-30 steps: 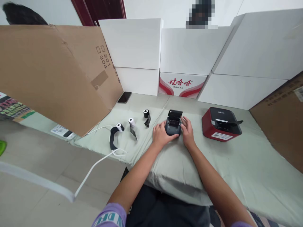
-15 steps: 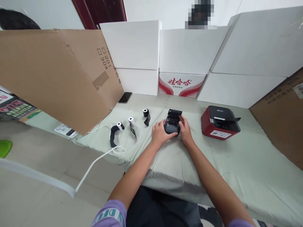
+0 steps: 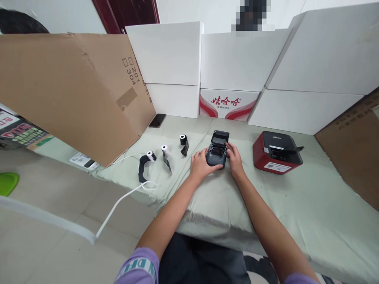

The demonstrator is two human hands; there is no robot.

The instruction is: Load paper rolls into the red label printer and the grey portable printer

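A small black portable printer (image 3: 216, 158) rests on the cloth-covered table with its lid (image 3: 220, 137) raised and its inner bay showing. My left hand (image 3: 201, 163) grips its left side, the thumb lying along the front edge. My right hand (image 3: 235, 159) is at the printer's right side, fingers loosely extended by the hinge; whether they touch it I cannot tell. To the left stand several small paper rolls: a black-sided one (image 3: 183, 139) with a dark loose tail, a white one (image 3: 165, 150) with a hanging strip, and another (image 3: 151, 156) with a long dark strip.
A red and black larger printer (image 3: 276, 153) stands to the right. A phone (image 3: 157, 120) lies at the back left. White boxes (image 3: 231, 59) wall the back; cardboard (image 3: 74, 90) stands at the left and right. A white cable (image 3: 118, 202) hangs off the front left edge.
The printer's lid has swung further back, so more of the bay shows. My right hand has drawn slightly away from the lid. My left hand stays on the printer.
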